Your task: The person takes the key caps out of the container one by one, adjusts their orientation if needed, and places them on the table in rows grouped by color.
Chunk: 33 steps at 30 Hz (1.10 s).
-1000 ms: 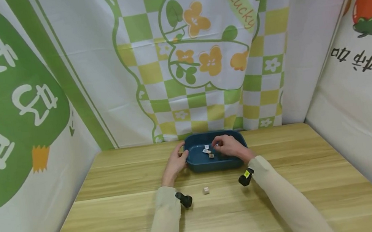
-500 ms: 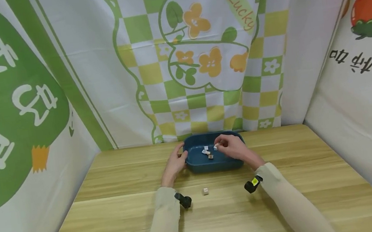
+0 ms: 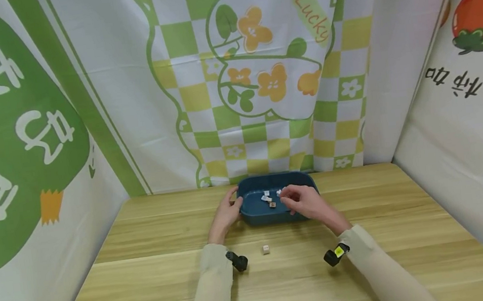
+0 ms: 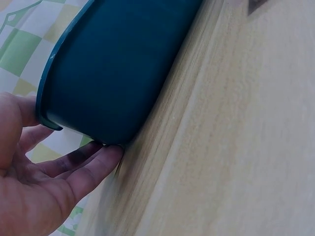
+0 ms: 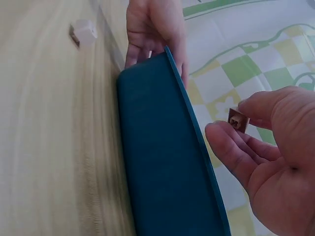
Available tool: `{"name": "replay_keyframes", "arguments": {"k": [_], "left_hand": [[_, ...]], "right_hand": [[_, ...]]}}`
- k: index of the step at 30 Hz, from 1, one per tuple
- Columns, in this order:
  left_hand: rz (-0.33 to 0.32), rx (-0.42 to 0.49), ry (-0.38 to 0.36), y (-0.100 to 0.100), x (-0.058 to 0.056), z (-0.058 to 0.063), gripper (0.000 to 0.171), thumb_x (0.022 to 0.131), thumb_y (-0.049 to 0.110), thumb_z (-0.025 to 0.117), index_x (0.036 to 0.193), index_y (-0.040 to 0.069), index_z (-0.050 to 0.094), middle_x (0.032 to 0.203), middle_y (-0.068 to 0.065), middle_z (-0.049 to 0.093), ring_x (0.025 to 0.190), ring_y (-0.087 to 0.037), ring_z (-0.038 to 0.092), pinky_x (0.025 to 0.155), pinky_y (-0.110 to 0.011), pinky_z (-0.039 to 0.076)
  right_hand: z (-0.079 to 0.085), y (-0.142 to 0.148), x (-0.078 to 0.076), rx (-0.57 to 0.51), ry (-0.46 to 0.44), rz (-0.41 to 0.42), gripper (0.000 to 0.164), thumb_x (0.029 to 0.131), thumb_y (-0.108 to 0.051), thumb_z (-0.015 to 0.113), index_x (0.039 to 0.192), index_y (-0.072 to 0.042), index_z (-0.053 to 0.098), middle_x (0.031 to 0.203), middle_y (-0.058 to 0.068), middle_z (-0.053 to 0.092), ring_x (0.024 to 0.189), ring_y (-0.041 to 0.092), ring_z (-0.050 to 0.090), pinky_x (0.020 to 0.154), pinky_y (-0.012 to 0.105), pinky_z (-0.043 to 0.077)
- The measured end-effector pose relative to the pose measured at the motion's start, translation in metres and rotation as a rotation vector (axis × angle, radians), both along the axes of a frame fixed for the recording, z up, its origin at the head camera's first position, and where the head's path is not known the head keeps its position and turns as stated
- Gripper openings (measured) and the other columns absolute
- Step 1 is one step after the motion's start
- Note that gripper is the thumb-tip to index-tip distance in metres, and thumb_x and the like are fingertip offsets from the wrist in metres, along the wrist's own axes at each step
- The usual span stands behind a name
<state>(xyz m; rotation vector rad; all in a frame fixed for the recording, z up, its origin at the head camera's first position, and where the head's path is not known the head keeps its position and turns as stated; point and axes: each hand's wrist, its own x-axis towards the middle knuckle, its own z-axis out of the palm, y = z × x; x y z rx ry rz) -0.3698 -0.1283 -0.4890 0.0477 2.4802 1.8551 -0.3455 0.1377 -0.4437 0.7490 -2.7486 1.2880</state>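
Note:
My left hand (image 3: 226,214) holds the left end of a dark blue plastic tub (image 3: 256,220). In the left wrist view, its thumb is at the rim of the tub and the other fingers touch the outer wall low down. My right hand (image 3: 305,200) is over the tub's right part. Between thumb and fingertips it pinches a small brown keycap (image 5: 238,120), whose underside with the round stem socket faces the right wrist camera. Several small white and brown keycaps (image 3: 272,205) lie on the tub's floor; the right hand covers part of it.
A single pale keycap (image 3: 266,250) lies on the wooden table (image 3: 149,280), in front of the tub and between the forearms. Behind the tub hangs a green and yellow checked curtain (image 3: 240,136); printed cloth also hangs on both sides.
My right hand has drawn back from the tub's middle, toward me and slightly right, with a keycap in its fingertips. The left hand has stayed at the tub's left end.

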Motion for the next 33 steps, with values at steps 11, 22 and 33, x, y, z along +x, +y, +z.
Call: {"name": "replay_keyframes", "arguments": {"k": [11, 22, 33], "left_hand": [[0.001, -0.012, 0.0, 0.0, 0.002, 0.0, 0.049, 0.104, 0.025, 0.048, 0.152, 0.024, 0.037, 0.13, -0.024, 0.056, 0.111, -0.033, 0.061, 0.081, -0.04, 0.056], [0.001, -0.024, 0.004, -0.001, 0.0, -0.001, 0.049, 0.105, 0.026, 0.047, 0.152, 0.024, 0.036, 0.13, -0.023, 0.055, 0.11, -0.032, 0.061, 0.079, -0.037, 0.055], [-0.002, -0.027, -0.012, 0.0, 0.002, 0.004, 0.049, 0.105, 0.026, 0.048, 0.152, 0.026, 0.036, 0.133, -0.023, 0.055, 0.111, -0.033, 0.061, 0.082, -0.04, 0.055]], "right_hand": [[-0.008, 0.0, 0.019, 0.036, 0.037, 0.005, 0.024, 0.096, -0.025, 0.065, 0.109, -0.007, 0.071, 0.085, 0.002, 0.073, 0.069, 0.016, 0.069, 0.062, 0.023, 0.055], [-0.012, 0.001, 0.03, 0.058, 0.024, 0.091, 0.023, 0.095, -0.031, 0.065, 0.104, -0.012, 0.074, 0.089, 0.003, 0.073, 0.075, 0.014, 0.067, 0.067, 0.022, 0.054], [-0.018, -0.002, 0.035, 0.182, 0.062, 0.136, 0.01, 0.094, -0.026, 0.067, 0.096, -0.017, 0.073, 0.079, -0.008, 0.066, 0.066, 0.001, 0.054, 0.06, 0.02, 0.048]]}}
